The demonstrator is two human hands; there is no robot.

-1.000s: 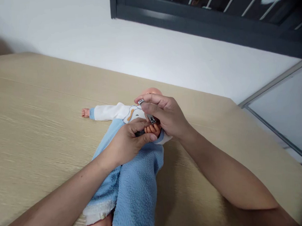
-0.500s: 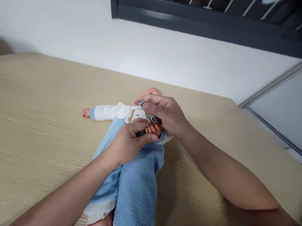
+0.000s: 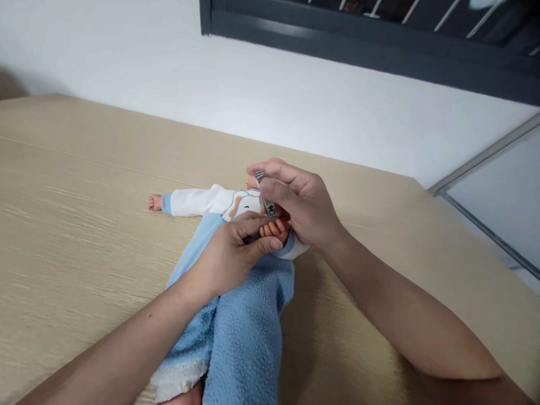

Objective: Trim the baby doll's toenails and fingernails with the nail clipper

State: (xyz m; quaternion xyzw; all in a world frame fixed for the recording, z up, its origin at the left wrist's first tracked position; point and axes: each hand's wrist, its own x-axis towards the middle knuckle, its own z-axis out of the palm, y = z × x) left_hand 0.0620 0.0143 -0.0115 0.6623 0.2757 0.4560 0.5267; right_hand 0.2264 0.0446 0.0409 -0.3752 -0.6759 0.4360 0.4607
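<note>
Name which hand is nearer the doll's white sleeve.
Left. The left hand, gripping the doll's other hand, sits below and right of the sleeve; the right hand, holding nail clippers, is farther right.

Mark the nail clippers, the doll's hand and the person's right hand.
nail clippers (image 3: pixel 268 206): head view, metal body
doll's hand (image 3: pixel 275 231): head view, fingers
right hand (image 3: pixel 307 210): head view, back of the hand

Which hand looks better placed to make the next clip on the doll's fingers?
Probably the right hand: it holds the nail clipper right over the doll's fingers. The left hand seems occupied, gripping those fingers and keeping them steady.
</note>
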